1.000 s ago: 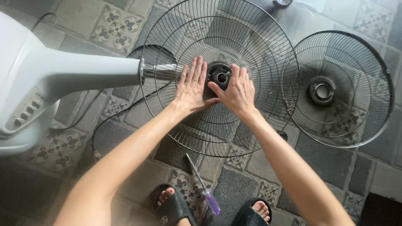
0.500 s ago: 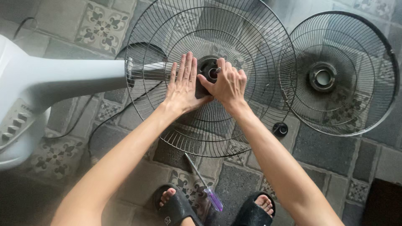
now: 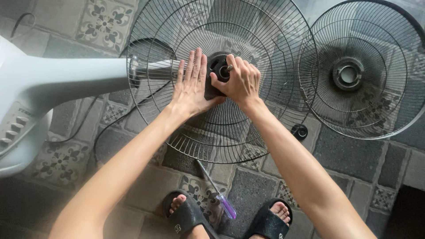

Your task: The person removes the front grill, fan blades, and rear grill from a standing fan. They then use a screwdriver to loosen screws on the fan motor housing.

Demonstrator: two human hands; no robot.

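Head view: left hand lies flat and spread on the rear fan guard, steadying it on the floor; right hand pinches its black centre nut; a screwdriver lies near the sandals.

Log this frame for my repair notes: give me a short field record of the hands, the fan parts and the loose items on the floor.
left hand: flat, fingers spread on the wire guard beside the hub
right hand: fingers curled around the black hub at the guard's centre
second guard: lies apart on the tiles, to the right
fan body: white, on its side at left, buttons showing
screwdriver: purple handle, on the floor between the sandals
small black cap: on the tiles between the two guards
floor: patterned grey tiles
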